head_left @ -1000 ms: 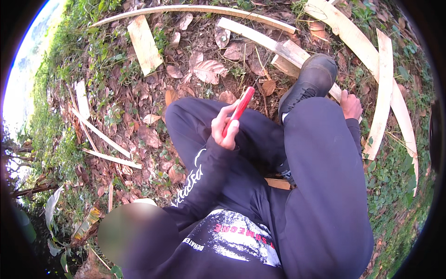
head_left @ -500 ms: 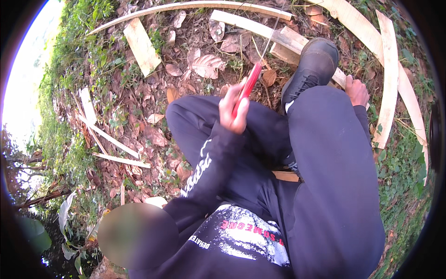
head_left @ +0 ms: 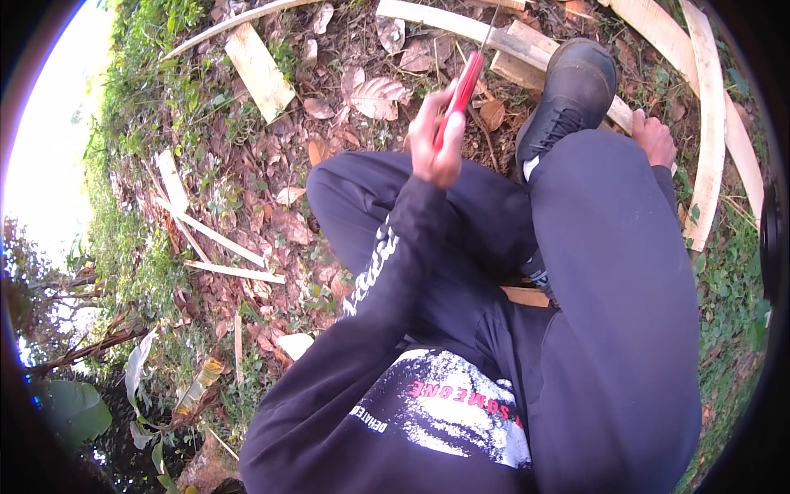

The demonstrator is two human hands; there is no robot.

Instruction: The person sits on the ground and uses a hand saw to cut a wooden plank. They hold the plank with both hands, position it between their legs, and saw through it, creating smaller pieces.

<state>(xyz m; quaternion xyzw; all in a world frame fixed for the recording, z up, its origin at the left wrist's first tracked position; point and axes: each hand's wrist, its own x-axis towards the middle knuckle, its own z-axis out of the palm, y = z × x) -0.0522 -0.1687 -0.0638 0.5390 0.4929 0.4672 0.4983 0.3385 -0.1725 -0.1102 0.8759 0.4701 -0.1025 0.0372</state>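
My left hand [head_left: 436,148] is closed round the red handle [head_left: 466,86] of a long thin-bladed tool. Its blade, seen almost edge-on, points up past a pale wooden slat [head_left: 531,51]. My right hand [head_left: 654,142], beyond my raised right knee, is closed on the slat's near right end. My dark shoe [head_left: 572,86] rests across the slat's middle. Below the slat's far end lies a short wood piece [head_left: 514,69]. Whether the blade touches the wood cannot be made out.
Long curved boards [head_left: 708,156] lie at the right, and another strip [head_left: 436,18] at the top. A flat offcut [head_left: 259,72] and thin sticks [head_left: 218,235] lie at the left. Dry leaves [head_left: 378,97] and green plants cover the ground around my bent legs.
My left hand and the red-handled tool sit farther up and to the right in the picture. The view has shifted somewhat. My right hand and shoe keep their places on the slat.
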